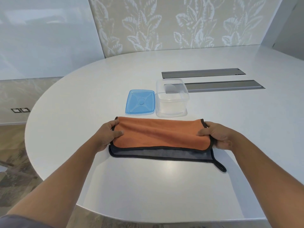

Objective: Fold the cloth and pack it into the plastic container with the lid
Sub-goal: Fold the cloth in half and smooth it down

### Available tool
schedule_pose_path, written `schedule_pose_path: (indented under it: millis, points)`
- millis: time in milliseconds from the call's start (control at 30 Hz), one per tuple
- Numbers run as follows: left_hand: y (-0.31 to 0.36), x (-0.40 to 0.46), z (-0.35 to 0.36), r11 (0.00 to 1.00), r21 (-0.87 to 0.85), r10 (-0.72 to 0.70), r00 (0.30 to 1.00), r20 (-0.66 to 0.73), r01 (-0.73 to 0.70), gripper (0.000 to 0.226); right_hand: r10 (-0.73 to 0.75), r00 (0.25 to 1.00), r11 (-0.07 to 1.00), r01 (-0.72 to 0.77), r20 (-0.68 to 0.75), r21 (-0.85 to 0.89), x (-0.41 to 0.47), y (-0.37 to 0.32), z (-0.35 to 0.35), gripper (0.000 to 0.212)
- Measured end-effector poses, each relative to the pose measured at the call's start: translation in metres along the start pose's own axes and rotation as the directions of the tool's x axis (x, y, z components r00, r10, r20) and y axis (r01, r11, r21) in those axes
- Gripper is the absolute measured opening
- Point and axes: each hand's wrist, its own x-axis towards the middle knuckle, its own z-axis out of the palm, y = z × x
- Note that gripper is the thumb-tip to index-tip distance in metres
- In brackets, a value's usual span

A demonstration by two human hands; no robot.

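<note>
An orange cloth [159, 134] with black trim and a grey underside lies folded over on the white table, its orange half on top and a grey strip showing along the near edge. My left hand [108, 134] pinches the cloth's left edge. My right hand [218, 137] pinches the right edge. A black hanging loop sticks out at the near right corner. Just beyond the cloth stands the clear plastic container [171, 99], open and with nothing inside. Its blue lid [140, 102] lies flat to the left of it, touching or nearly touching its side.
The white oval table [164, 186] has two long grey recessed panels [204, 73] behind and right of the container. The table's curved edge runs along the left and near side, with patterned floor beyond. A leaf-patterned wall stands behind.
</note>
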Motion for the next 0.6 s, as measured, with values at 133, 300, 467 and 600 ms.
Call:
schedule_pose_path:
  millis: [133,300,467,600]
  points:
    - [0.006,-0.001,0.003,0.999,0.017,0.045,0.998,-0.034,-0.044,0.066,-0.048,0.997,0.996,0.043,0.058,0.072,-0.002,0.001,-0.011,0.058]
    - [0.002,-0.004,0.0,0.986,0.164,0.046,0.999,-0.006,-0.044,0.068,0.001,0.997,0.999,0.002,0.076,-0.05,-0.004,0.007,-0.01,0.046]
    - [0.002,-0.005,0.001,0.956,0.292,0.032,0.999,-0.032,-0.021,0.072,-0.02,0.998,0.993,0.013,-0.06,-0.12,0.006,0.017,0.001,0.051]
    - [0.001,-0.012,0.001,0.956,0.293,0.028,0.996,-0.08,-0.003,0.072,-0.107,0.977,0.988,0.085,-0.182,-0.126,0.013,0.012,0.007,0.056]
